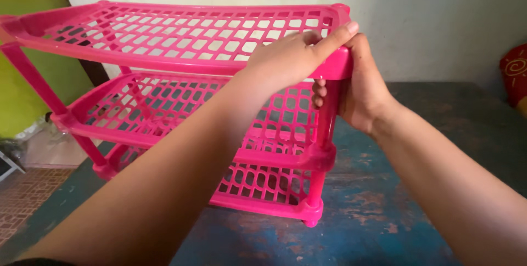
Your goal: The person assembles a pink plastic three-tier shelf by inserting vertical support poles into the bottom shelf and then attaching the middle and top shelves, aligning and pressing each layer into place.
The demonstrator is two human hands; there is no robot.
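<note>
Pink three-tier plastic rack [181, 41] stood on the worn blue tabletop [384, 211], feet down, tiers level as far as the head view showed. Long axis ran left-right across the frame; near-right corner was the end closest to the person, far-left end well away toward the green wall [27, 41].

Both hands were at that near-right top corner. Left hand [293, 55] lay over the top tier's [219, 30] front rim, palm down, fingers curled over the lattice edge, thumb stretched along the rim toward the corner. Looked like a clamp on the tier edge. Right hand [359, 82] was wrapped around the corner post [329, 118] just under the top tier, fingertips showing on the inner side of the post. Closed grip on the post.

So the hands were touching or nearly so, stacked: left above on the tier, right below on the post at the joint between them. Right arm came in from the lower right, left arm crossed diagonally in front of the middle tier [164, 107] and bottom tier [263, 186], hiding part of both.

Whether the post was fully seated in the top tier's socket couldn't be told; the hands covered the joint. A red cushion-like object [516, 79] sat at the right edge, well clear.
</note>
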